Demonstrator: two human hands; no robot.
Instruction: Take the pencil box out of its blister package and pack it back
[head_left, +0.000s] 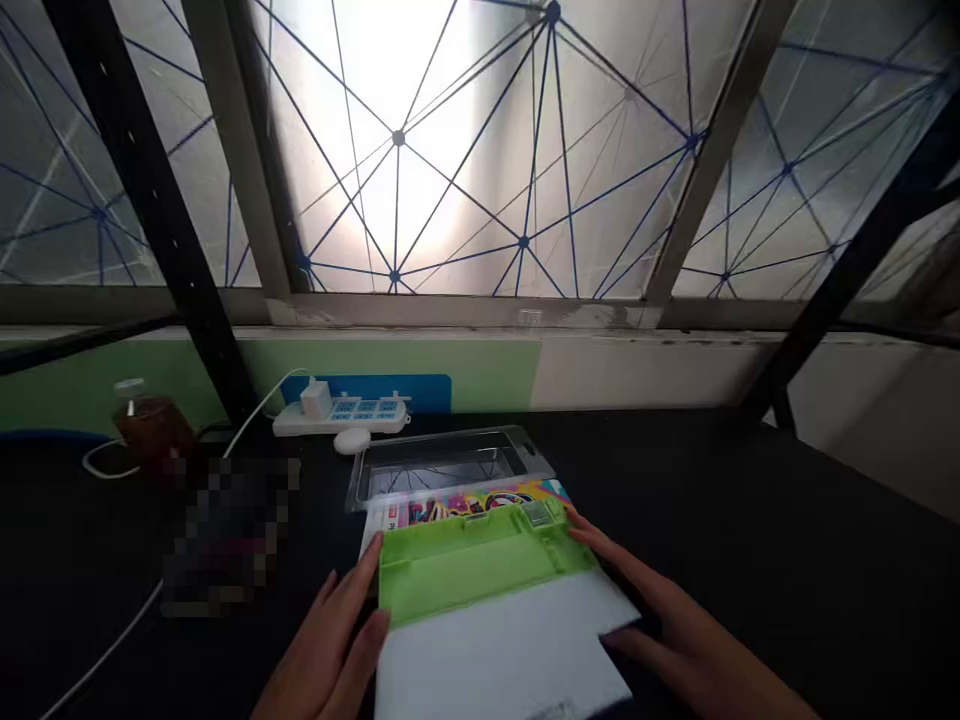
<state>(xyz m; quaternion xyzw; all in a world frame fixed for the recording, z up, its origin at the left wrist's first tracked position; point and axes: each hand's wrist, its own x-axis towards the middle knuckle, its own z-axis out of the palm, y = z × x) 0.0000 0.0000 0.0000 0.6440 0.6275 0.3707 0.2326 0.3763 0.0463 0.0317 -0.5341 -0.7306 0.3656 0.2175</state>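
Observation:
A flat green plastic tray (472, 562) lies on a white sheet (502, 655) on the black table, over a colourful printed card (480, 500). My left hand (337, 645) rests at the tray's left edge, fingers stretched out and touching the tray and the sheet. My right hand (675, 625) lies at the right edge, its fingertips against the tray's right corner and its thumb on the sheet. Neither hand grips anything. Just behind the card lies a clear plastic blister cover (442, 465).
A white power strip (341, 412) with a plugged charger and white cable sits at the back by the green wall. A brown jar (150, 425) stands at the far left. A blurred patch (225, 530) covers something left of the tray. A dark post (150, 200) rises behind.

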